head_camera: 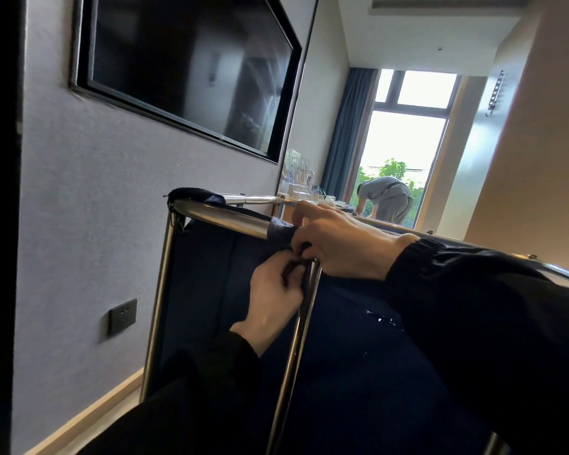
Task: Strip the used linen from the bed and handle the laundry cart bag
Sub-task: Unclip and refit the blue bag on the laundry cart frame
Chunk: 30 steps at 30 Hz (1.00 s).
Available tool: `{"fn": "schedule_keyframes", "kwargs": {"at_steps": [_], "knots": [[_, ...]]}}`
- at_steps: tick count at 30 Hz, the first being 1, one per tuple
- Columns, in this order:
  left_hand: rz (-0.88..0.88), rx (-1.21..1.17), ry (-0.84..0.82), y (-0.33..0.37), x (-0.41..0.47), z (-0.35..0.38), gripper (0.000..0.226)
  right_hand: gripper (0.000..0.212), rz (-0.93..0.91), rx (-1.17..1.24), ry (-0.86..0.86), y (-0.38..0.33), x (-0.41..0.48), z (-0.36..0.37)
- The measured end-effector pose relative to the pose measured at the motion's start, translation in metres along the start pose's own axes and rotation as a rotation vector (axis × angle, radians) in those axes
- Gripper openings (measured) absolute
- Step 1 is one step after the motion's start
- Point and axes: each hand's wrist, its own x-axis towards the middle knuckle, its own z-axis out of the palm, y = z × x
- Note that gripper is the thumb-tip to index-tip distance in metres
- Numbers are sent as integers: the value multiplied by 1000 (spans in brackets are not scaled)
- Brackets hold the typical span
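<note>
Navy bag tie (279,234) looped over the chrome rail (224,220) is pinched by left hand (273,293) and right hand (342,246).

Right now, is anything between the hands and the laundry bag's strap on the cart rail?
Nothing visible. The left hand and right hand already hold the bag strap where it wraps the top rail, just above the corner post.

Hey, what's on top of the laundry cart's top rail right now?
A dark bag strap wraps over the top rail, and bunched dark fabric caps its far corner. The left hand and right hand pinch the strap's end below the rail, so how it fastens is hidden.
</note>
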Motion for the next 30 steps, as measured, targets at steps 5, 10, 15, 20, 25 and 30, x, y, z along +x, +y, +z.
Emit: {"fn": "schedule_keyframes", "kwargs": {"at_steps": [5,10,15,20,25,30], "knots": [[-18,-72,13,-4,-2,1,12,16,-39,-90,30,-2,-3,7],[-19,-135,32,-2,-3,3,12,18,-97,-243,44,-4,-8,11],[-19,-155,56,0,-3,4,13,42,-47,-266,52,-12,-6,9],[35,-166,-16,-4,-3,-5,19,41,75,-125,54,-17,-3,13],[135,-148,-153,-8,4,-17,21,42,111,-84,77,-17,0,18],[139,-113,-81,-8,2,-14,19,43,94,-119,111,-15,0,24]]}}
